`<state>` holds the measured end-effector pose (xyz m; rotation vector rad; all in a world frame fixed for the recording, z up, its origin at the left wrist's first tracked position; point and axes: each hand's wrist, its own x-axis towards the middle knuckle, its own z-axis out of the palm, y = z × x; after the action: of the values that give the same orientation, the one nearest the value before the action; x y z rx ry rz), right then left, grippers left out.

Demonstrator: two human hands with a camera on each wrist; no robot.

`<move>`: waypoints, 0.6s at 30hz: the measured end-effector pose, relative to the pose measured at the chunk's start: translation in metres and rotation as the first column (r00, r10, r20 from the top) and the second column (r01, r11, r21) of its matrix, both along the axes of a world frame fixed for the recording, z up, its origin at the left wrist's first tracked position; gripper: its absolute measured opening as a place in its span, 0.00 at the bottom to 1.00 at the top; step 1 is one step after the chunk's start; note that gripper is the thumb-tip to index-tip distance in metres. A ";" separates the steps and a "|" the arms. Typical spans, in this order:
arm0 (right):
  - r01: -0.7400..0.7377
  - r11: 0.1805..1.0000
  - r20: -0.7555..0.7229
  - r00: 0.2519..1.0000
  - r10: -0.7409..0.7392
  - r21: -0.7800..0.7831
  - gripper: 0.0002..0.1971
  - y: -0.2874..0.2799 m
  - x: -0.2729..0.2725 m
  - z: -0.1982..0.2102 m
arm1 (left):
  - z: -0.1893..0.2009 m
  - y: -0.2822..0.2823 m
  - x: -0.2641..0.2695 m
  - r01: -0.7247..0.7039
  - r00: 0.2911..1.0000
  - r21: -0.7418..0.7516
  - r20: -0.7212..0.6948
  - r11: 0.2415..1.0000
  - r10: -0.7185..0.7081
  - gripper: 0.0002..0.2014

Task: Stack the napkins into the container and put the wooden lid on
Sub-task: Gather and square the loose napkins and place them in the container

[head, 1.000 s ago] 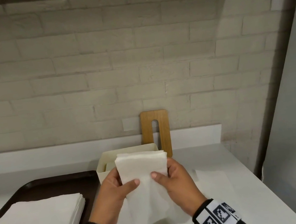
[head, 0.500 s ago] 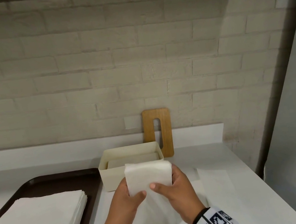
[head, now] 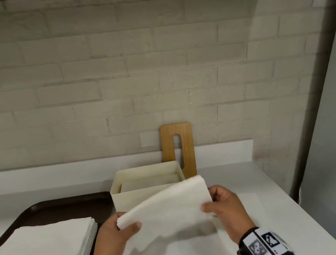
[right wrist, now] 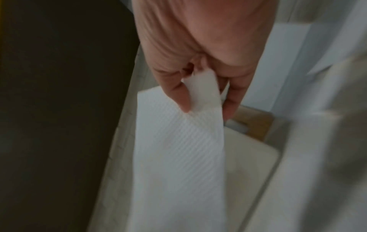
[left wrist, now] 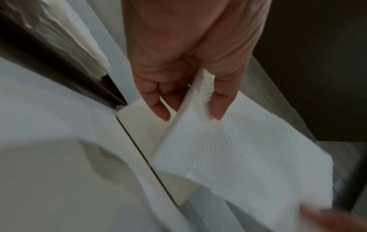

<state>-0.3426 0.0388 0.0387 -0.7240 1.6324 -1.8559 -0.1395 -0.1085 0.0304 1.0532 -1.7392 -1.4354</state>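
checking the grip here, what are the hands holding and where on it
A folded napkin, held by both hands at opposite ends: left hand pinches its left corner, right hand pinches its right edge.

I take this for a café or canteen service corner: a smooth white worktop (head: 270, 188) runs against a pale painted brick wall (head: 110, 70), with a dark brown plastic serving tray (head: 44, 209) carrying thick stacks of white paper napkins (head: 43, 246).

The right hand (right wrist: 200, 51) pinches the top edge of a white napkin (right wrist: 178, 149) between thumb and fingers. The napkin hangs over the cream container (right wrist: 256, 158), with the wooden lid (right wrist: 256, 124) beyond its far rim.
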 end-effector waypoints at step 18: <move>0.177 0.966 -0.387 0.917 -0.092 0.189 0.16 -0.068 -0.030 0.057 | 0.073 -0.070 -0.041 -0.138 0.989 -0.248 0.025 0.959 0.149 0.21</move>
<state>-0.3723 -0.0294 0.0953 -0.9315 2.1432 -1.6590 -0.1804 -0.1787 0.1033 1.0574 -1.7786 -1.0832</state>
